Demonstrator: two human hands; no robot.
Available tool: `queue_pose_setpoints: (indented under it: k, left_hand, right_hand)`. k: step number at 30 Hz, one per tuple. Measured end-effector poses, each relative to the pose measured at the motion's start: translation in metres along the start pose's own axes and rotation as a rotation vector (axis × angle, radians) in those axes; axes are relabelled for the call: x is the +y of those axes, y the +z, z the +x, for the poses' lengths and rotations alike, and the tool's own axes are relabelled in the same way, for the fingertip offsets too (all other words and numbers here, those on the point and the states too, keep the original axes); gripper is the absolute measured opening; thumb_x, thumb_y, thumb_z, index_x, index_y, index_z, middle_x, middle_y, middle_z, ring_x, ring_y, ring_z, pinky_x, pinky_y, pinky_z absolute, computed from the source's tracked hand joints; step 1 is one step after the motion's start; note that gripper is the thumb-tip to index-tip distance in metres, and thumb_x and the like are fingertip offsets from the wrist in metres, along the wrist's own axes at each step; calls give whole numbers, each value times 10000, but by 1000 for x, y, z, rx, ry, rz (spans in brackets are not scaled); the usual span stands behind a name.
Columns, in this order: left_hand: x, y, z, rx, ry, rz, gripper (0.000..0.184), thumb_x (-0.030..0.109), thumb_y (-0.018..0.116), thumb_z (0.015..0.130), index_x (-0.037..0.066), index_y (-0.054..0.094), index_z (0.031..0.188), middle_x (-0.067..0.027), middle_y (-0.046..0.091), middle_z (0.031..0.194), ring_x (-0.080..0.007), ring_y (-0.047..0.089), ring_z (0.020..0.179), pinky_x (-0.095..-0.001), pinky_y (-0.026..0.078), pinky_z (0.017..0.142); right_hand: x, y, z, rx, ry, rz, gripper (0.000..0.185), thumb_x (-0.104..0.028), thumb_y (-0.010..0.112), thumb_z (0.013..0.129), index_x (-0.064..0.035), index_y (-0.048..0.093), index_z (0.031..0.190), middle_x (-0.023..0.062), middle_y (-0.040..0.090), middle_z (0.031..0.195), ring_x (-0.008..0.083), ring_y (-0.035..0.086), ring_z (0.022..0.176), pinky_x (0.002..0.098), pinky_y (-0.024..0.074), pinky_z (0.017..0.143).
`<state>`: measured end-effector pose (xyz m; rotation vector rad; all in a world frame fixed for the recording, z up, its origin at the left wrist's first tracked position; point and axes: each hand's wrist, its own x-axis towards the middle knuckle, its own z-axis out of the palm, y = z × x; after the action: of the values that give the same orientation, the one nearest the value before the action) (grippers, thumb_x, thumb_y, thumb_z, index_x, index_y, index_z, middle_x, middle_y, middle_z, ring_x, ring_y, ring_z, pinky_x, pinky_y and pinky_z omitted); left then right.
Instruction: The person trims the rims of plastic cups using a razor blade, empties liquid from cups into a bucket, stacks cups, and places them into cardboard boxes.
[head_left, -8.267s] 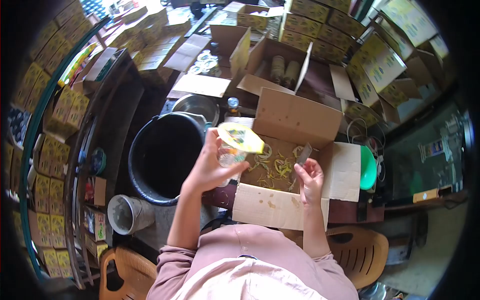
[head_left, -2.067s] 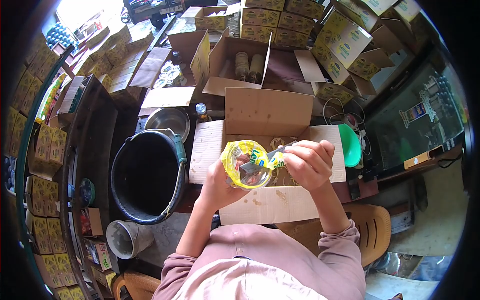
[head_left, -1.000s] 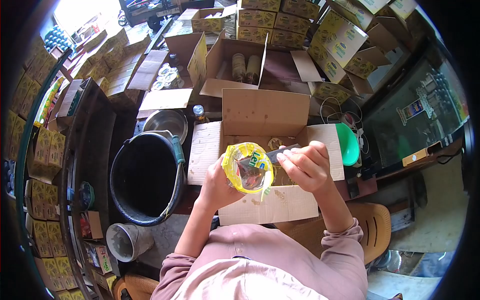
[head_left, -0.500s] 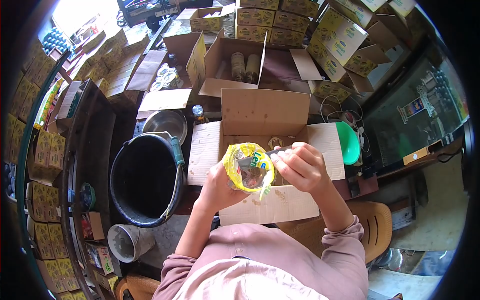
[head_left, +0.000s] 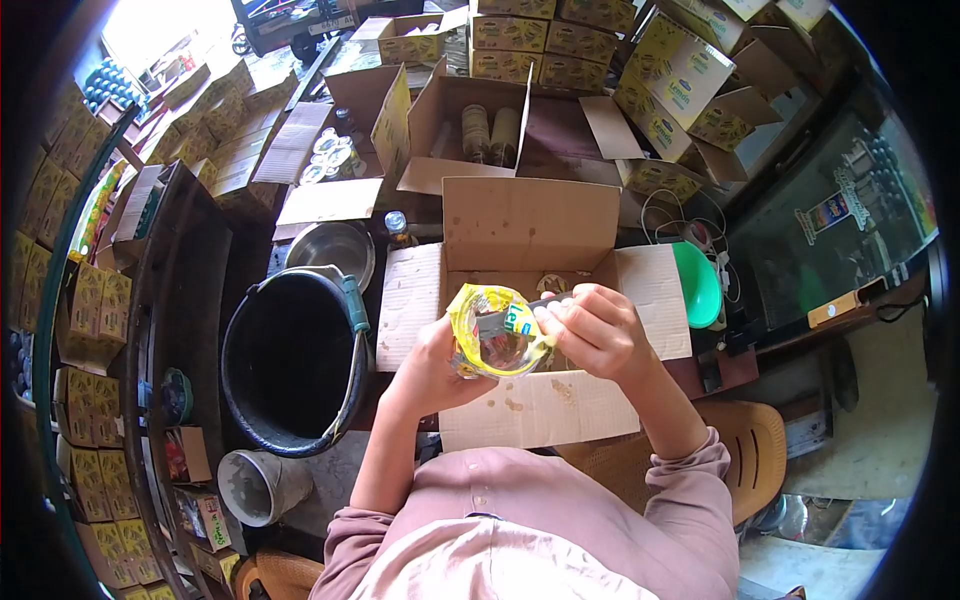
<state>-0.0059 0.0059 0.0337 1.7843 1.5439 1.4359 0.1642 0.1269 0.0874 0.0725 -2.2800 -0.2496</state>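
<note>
My left hand point(head_left: 428, 368) is wrapped round a clear plastic cup point(head_left: 503, 352) from its left side, with the mouth tilted up towards me. Yellow printed lid film point(head_left: 480, 297) with green "Lem" lettering clings round the cup's rim, and its middle is open. My right hand point(head_left: 598, 335) grips a dark, flat blade that looks like a knife point(head_left: 490, 324); its blade reaches across the cup's mouth. The fingertips of that hand also press the film at the right rim. Both hands are over an open cardboard box point(head_left: 530, 225), whose inside they partly hide.
Left of the box stands a black bucket point(head_left: 235, 370), with a metal bowl point(head_left: 335, 250) behind it and a grey pail point(head_left: 262, 488) below. A green bowl point(head_left: 697, 285) lies right of the box. Further back are open cartons, one with lidded cups point(head_left: 332, 158).
The lid film on the right side of the rim is now pulled and bunched at my right fingertips, and its loose lower flap no longer hangs there. My left hand stays round the cup.
</note>
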Motion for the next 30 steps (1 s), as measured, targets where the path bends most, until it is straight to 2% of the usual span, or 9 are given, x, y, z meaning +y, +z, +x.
queue_pose_setpoints:
  k: [5, 18, 21, 22, 30]
  left_hand:
    - [-8, -8, -3, -29, -24, 39, 604, 172, 767, 599, -39, 462, 1076, -158, 605, 902, -284, 611, 828, -327, 482, 722]
    - [4, -5, -3, -100, -35, -64, 517, 122, 733, 594, -23, 507, 1036, -155, 598, 906, -271, 612, 809, -316, 477, 735]
    - [4, -2, -3, -153, -17, -54, 493, 117, 716, 593, -16, 514, 1023, -157, 598, 900, -280, 606, 820, -322, 472, 745]
    - [3, -2, -5, -166, -106, -95, 471, 117, 702, 594, -13, 519, 1008, -155, 595, 888, -277, 599, 812, -322, 468, 748]
    - [-9, 4, 0, -228, -6, -346, 358, 80, 661, 634, -8, 552, 964, -71, 593, 830, -133, 555, 750, -269, 458, 721]
  right_hand:
    - [6, -10, 2, -38, 0, -50, 113, 47, 645, 646, -33, 601, 712, -1, 501, 635, 118, 506, 594, 242, 481, 600]
    - [0, -10, 3, -16, -48, 9, 135, 54, 675, 599, -9, 618, 705, 10, 513, 632, 122, 516, 563, 260, 482, 545]
    - [-4, -8, 2, -38, -45, 48, 134, 35, 652, 604, -45, 547, 625, 1, 467, 613, 115, 505, 591, 244, 474, 561]
    - [-4, -8, 1, -33, -45, 52, 140, 37, 651, 599, -46, 539, 615, 1, 457, 607, 116, 502, 588, 244, 473, 557]
    - [4, 0, -6, -20, -68, 63, 144, 25, 652, 582, -47, 530, 606, 7, 447, 608, 122, 502, 594, 250, 475, 553]
